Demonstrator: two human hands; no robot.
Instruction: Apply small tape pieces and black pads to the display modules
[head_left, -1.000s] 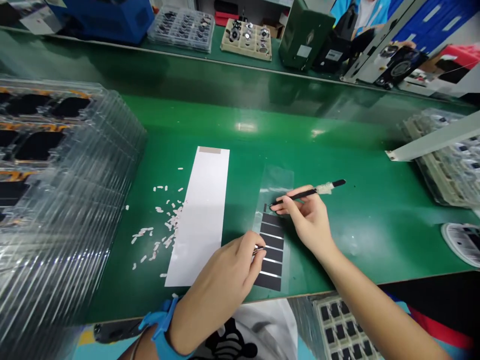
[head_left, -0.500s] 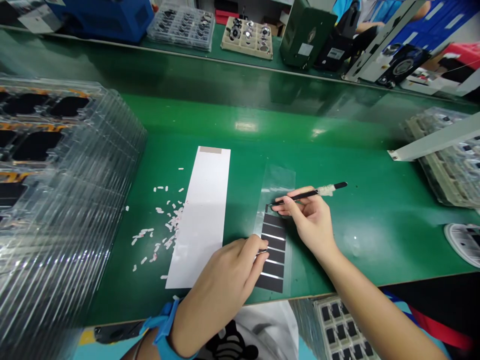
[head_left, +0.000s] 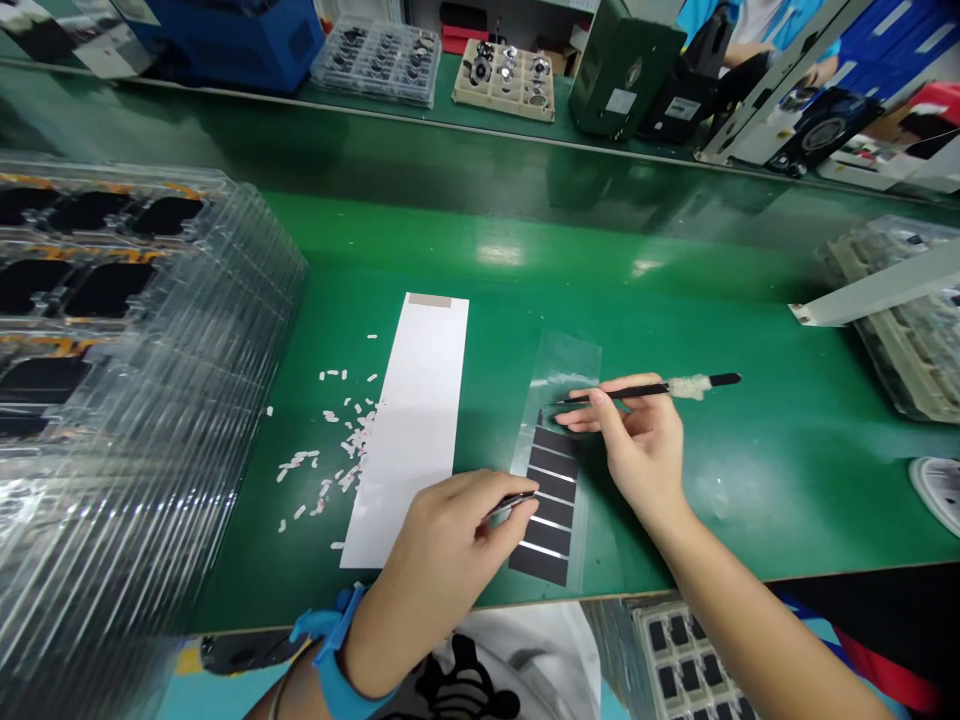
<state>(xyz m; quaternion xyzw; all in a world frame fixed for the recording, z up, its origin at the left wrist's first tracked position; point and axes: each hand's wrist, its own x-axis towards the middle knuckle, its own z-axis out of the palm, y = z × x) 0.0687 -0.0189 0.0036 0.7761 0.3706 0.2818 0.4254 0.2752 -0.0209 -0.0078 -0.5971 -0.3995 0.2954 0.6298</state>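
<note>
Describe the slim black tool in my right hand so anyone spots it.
On the green worktop, find the right hand over the clear plastic strip with dark rectangles. It holds the slim black tool. Unlike the dark shiny piece in the left hand, this one has whitish wrapping near one end.

A broad, bright-blue, flexible-looking strap point(head_left: 339, 655) circles the wrist behind the left hand point(head_left: 450, 530); its surface is plain, and a loose-looking blue flap juts from its outer side. Farther up that forearm runs a thin, narrow bracelet point(head_left: 278, 692), its material too small to tell. The right hand point(head_left: 646, 448) and its forearm are bare. Over the torso hangs a soft, pale white-grey fabric garment point(head_left: 555, 640), creased and shaded, printed with bold black rounded shapes crossed by curved pale lines.
</note>
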